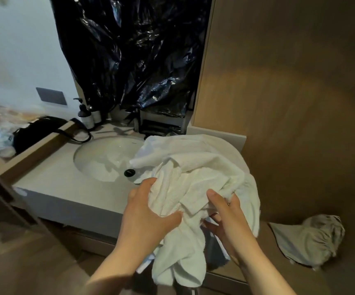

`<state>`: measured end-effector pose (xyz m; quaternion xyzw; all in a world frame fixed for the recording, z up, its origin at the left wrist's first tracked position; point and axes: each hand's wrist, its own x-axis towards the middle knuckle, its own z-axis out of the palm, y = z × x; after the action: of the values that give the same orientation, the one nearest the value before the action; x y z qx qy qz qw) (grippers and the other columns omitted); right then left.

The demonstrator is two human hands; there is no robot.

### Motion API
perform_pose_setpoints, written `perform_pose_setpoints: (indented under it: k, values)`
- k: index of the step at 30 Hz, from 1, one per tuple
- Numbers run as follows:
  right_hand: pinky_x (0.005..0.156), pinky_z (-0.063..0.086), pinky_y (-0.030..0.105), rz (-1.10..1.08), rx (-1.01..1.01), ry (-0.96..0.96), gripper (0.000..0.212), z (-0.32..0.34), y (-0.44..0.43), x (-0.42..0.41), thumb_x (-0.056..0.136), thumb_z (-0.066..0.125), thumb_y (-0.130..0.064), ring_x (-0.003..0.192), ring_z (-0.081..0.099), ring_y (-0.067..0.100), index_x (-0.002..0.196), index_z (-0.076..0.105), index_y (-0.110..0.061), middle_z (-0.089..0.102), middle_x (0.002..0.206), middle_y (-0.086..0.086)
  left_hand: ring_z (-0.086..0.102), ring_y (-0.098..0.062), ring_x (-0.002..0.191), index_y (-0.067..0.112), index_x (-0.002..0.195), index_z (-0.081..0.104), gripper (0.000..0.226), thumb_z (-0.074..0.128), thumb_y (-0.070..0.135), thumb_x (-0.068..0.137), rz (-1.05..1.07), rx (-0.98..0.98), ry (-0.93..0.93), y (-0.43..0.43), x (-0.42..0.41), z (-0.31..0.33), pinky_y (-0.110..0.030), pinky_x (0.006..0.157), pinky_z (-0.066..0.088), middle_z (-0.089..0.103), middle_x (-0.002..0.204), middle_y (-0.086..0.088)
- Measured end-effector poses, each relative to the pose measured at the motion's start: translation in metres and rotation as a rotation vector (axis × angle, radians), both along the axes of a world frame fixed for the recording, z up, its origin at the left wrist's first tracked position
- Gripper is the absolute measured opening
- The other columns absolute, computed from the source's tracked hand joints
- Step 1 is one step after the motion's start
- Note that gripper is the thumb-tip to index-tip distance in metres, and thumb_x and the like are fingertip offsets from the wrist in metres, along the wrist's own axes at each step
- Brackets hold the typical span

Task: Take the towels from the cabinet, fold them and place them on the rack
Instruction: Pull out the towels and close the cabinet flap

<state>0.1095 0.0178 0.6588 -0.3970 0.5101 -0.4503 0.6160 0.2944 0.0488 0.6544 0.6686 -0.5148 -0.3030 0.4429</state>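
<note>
A bundle of crumpled white towels (193, 177) lies heaped over the right side of the vanity counter (61, 177) and hangs down past its front edge. My left hand (148, 211) grips the bundle from the left, fingers dug into the cloth. My right hand (227, 218) holds it from the right and below, thumb on top and fingers under a fold. No rack is in view.
A white sink basin (106, 158) with a black drain sits left of the towels. Black plastic sheeting (134, 56) covers the mirror. Soap bottles (86, 116) stand behind the basin. A wooden cabinet wall (289, 92) rises at right. A grey cloth (308, 239) lies low right.
</note>
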Motion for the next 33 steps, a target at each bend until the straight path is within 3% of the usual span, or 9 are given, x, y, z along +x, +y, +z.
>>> perform_pose_setpoints:
  k: [3, 6, 12, 17, 20, 22, 26, 30, 33]
  values:
    - [0.079, 0.057, 0.032, -0.038, -0.011, 0.0, 0.092, 0.001, -0.013, 0.034, 0.058, 0.072, -0.055, 0.104, 0.066, 0.015, 0.139, 0.03, -0.043, 0.062, 0.119, -0.014, 0.047, -0.005, 0.104, 0.046, 0.126, 0.034, 0.081, 0.082, 0.047, 0.06, -0.009, 0.018, -0.043, -0.022, 0.032, 0.0, -0.019, 0.074, 0.037, 0.045, 0.127, 0.013]
    - [0.099, 0.052, 0.045, -0.061, -0.011, 0.029, 0.103, 0.001, -0.03, 0.05, 0.056, 0.073, -0.057, 0.116, 0.061, 0.02, 0.147, 0.028, -0.036, 0.058, 0.132, -0.008, 0.049, -0.005, 0.104, 0.051, 0.122, 0.033, 0.08, 0.075, 0.056, 0.054, -0.029, 0.034, -0.03, -0.043, 0.049, -0.004, -0.019, 0.073, 0.039, 0.046, 0.126, 0.016]
    - [0.1, 0.052, 0.046, -0.096, -0.025, 0.078, 0.101, -0.001, -0.076, 0.048, 0.06, 0.069, -0.059, 0.12, 0.059, 0.024, 0.149, 0.027, -0.034, 0.054, 0.139, -0.005, 0.045, -0.004, 0.098, 0.054, 0.125, 0.026, 0.086, 0.073, 0.069, 0.054, -0.037, 0.063, -0.117, -0.095, 0.048, -0.011, -0.023, 0.075, 0.036, 0.038, 0.118, 0.022]
    - [0.085, 0.058, 0.035, -0.12, -0.024, 0.035, 0.074, -0.002, -0.126, 0.032, 0.08, 0.068, -0.046, 0.108, 0.065, 0.022, 0.143, 0.032, -0.033, 0.06, 0.126, -0.005, 0.047, 0.01, 0.087, 0.061, 0.111, 0.029, 0.076, 0.077, 0.058, 0.053, -0.052, -0.003, -0.015, -0.14, 0.036, -0.004, -0.01, 0.062, 0.033, 0.043, 0.107, 0.025]
    - [0.094, 0.055, 0.046, -0.11, -0.044, 0.1, 0.078, -0.001, -0.158, 0.02, 0.078, 0.069, -0.047, 0.108, 0.065, 0.024, 0.145, 0.035, -0.026, 0.06, 0.129, 0.001, 0.041, 0.015, 0.084, 0.064, 0.106, 0.022, 0.077, 0.083, 0.051, 0.06, -0.052, -0.02, -0.029, -0.165, 0.023, 0.0, -0.007, 0.061, 0.028, 0.038, 0.102, 0.03]
    - [0.092, 0.057, 0.041, -0.12, -0.052, 0.148, 0.086, -0.001, -0.176, 0.013, 0.071, 0.072, -0.05, 0.109, 0.063, 0.019, 0.146, 0.036, -0.028, 0.057, 0.132, -0.005, 0.043, 0.013, 0.088, 0.054, 0.114, 0.029, 0.079, 0.085, 0.048, 0.059, -0.062, -0.029, -0.01, -0.183, 0.019, -0.002, -0.007, 0.062, 0.031, 0.042, 0.108, 0.024]
    - [0.1, 0.051, 0.039, -0.145, -0.164, 0.329, 0.068, -0.005, -0.201, 0.004, 0.082, 0.073, -0.043, 0.12, 0.057, 0.014, 0.14, 0.04, -0.033, 0.057, 0.13, -0.016, 0.046, 0.015, 0.092, 0.049, 0.117, 0.037, 0.075, 0.083, 0.04, 0.058, -0.052, -0.052, 0.0, -0.21, 0.014, -0.008, -0.01, 0.066, 0.036, 0.043, 0.113, 0.014]
    - [0.113, 0.034, 0.038, -0.181, -0.257, 0.55, 0.103, -0.009, -0.22, -0.008, 0.076, 0.072, -0.057, 0.146, 0.028, 0.017, 0.154, 0.007, -0.043, 0.022, 0.161, -0.011, 0.046, 0.007, 0.084, 0.045, 0.124, 0.036, 0.08, 0.085, 0.031, 0.062, -0.045, -0.079, -0.134, -0.231, 0.01, -0.019, -0.005, 0.064, 0.033, 0.037, 0.107, 0.016]
    - [0.114, 0.029, 0.045, -0.107, -0.328, 0.794, 0.103, -0.019, -0.231, -0.013, 0.071, 0.063, -0.076, 0.151, 0.01, 0.019, 0.148, -0.003, -0.058, 0.0, 0.163, -0.016, 0.043, -0.003, 0.09, 0.051, 0.121, 0.026, 0.086, 0.085, 0.049, 0.059, -0.202, -0.013, -0.283, -0.242, 0.013, -0.032, -0.01, 0.064, 0.033, 0.032, 0.112, 0.015]
